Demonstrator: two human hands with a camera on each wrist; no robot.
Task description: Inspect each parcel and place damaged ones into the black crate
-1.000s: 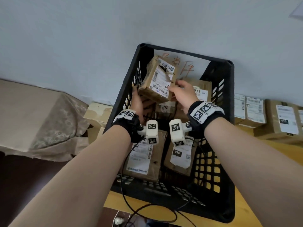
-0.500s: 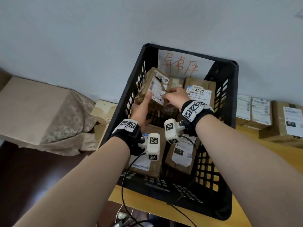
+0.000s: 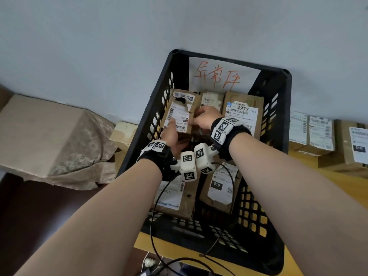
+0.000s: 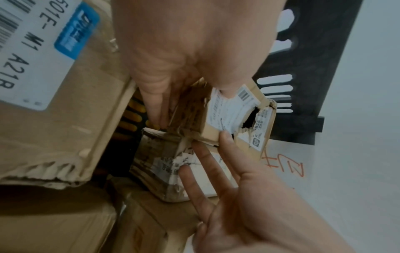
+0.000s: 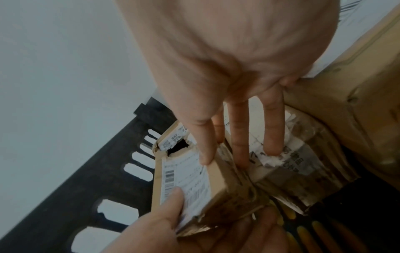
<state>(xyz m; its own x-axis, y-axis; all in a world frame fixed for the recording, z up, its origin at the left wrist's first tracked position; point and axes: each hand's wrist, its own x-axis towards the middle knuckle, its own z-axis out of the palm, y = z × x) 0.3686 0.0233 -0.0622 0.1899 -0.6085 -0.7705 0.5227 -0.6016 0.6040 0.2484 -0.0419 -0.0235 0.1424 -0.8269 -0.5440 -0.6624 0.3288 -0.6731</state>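
Both hands are down in the black crate (image 3: 278,108) on a torn parcel (image 3: 179,114) by its far left corner. Left hand (image 3: 171,134) pinches the near end, thumb on the label. Right hand (image 3: 203,118) rests straight fingers on its right edge, grip wide. Sign (image 3: 219,76) has red handwriting; a neighbor box (image 3: 243,114) reads "4977", another (image 3: 219,188) "010".

Torn matt cardboard parcel (image 3: 180,112), paper label; black plastic crate (image 3: 278,108).
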